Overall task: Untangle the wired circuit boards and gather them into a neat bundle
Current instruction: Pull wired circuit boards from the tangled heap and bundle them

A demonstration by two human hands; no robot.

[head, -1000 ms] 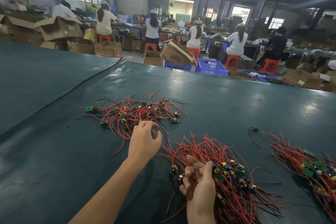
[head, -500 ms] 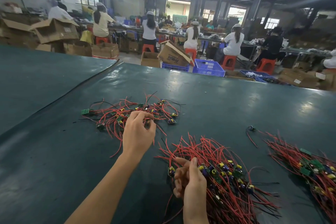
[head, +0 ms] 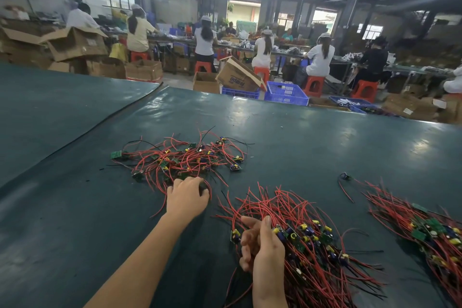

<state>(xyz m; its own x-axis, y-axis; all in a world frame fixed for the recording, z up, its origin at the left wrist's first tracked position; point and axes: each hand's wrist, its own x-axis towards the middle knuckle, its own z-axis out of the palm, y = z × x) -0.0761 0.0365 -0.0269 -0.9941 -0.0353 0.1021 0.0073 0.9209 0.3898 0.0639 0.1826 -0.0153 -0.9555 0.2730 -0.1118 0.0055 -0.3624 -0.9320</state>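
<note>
Only the tipped cardboard box (head: 237, 77) carries legible print: blue script, upside down, which looks like "tempo".

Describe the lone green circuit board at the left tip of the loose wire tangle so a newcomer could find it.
On the dark green table mat, find the loose tangle of red-wired circuit boards just beyond the left hand. At its far-left tip lies a small green rectangular circuit board. Unlike its neighbours, it sticks out past the wire mass, uncovered.
</note>
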